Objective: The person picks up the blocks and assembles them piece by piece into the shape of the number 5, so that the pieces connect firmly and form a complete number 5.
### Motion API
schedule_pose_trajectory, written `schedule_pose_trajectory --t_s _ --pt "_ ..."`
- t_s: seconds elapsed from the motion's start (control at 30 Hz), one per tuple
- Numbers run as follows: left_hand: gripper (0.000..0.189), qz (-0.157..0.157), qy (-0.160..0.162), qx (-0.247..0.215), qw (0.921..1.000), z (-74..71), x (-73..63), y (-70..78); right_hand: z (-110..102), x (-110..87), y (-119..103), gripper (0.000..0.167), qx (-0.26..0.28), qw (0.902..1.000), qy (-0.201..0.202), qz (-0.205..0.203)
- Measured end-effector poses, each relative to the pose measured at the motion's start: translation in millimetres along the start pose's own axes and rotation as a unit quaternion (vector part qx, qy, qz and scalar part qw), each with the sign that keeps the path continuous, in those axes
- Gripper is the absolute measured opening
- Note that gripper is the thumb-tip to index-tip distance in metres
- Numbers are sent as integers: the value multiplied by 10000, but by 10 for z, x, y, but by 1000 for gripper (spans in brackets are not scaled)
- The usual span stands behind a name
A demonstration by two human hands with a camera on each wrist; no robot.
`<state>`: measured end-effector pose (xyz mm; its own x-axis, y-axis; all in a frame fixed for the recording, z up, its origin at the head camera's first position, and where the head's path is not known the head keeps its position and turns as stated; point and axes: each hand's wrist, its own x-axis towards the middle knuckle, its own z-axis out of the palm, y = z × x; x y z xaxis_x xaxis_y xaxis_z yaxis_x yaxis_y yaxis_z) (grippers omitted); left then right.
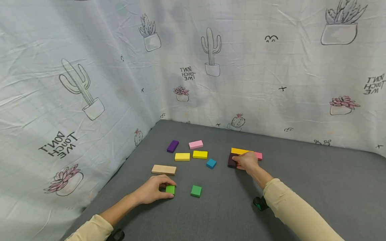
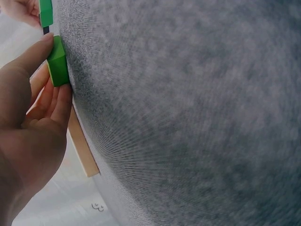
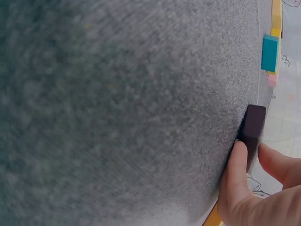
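My left hand pinches a light green block between thumb and fingers, low at the cloth. In the left wrist view the thumb lies on one end of the light green block, fingertips on the other. Further right, my right hand grips a dark brown block, which lies against a long orange block. A red-pink block sits at the orange one's right end, partly behind the hand. The right wrist view shows fingers along one side of the dark brown block and the thumb at the other.
Between the hands lie a green block and a blue block. Behind them are yellow, pale yellow, pink and purple blocks. A wooden block lies just beyond my left hand. Printed curtains border the table.
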<state>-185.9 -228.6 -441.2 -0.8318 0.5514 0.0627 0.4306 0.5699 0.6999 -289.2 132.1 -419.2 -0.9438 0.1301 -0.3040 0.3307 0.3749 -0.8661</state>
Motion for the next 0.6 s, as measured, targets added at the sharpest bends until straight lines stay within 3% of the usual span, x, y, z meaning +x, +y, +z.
schedule_pose_trajectory --t_s 0.23,0.47,0.6 --pt "33 -17 21 -31 10000 0 6 -9 18 -7 2 34 -452 9988 100 -135" --pt "33 5 24 -14 10000 1 7 3 63 -15 1 35 -1493 9872 234 -517" --pt "33 -80 6 -70 9999 -2 9 14 66 -26 -12 33 -1558 9862 254 -498"
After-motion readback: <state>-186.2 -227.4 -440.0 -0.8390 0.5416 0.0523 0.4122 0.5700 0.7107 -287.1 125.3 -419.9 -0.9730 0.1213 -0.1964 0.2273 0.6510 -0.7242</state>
